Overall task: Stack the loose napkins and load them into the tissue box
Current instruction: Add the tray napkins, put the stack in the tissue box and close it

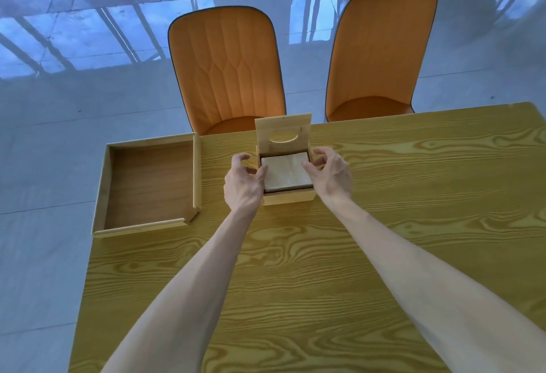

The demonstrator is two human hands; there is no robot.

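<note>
A small wooden tissue box stands on the table with its lid tipped up at the back; the lid has an oval slot. A stack of pale napkins lies inside the box, its top about level with the rim. My left hand is at the box's left side, thumb touching the stack's left edge, fingers curled and apart. My right hand is at the right side, thumb at the stack's right edge, fingers spread over the box's far right corner. Neither hand clearly grips the stack.
A shallow wooden tray with nothing in it lies to the left, overhanging the table's left edge. The yellow wood-grain table stretches right and toward me. Two orange chairs stand behind the far edge on a glossy tiled floor.
</note>
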